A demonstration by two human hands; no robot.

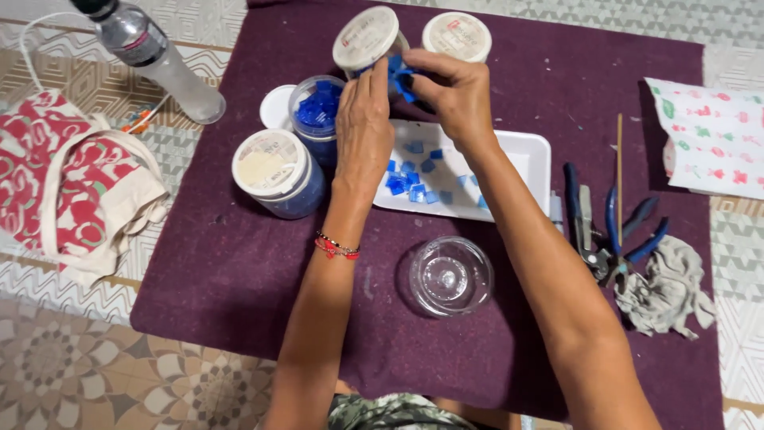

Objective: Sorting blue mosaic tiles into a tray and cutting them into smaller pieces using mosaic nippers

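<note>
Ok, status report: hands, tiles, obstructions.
Left hand and right hand both pinching blue tiles over tray. Open jar beside left. Nothing blocking.

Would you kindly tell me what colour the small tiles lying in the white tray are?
Blue, in lighter and darker shades; the tiles show best in the head view.

Both forearms are seen bare, with no sleeves reaching them. A thin beaded bracelet (337,246) in red, with darker beads and small gold-toned ones, is worn around the left wrist. The right wrist is left unadorned. A patterned garment (394,412) in grey-green and white is glimpsed at the bottom edge.
</note>
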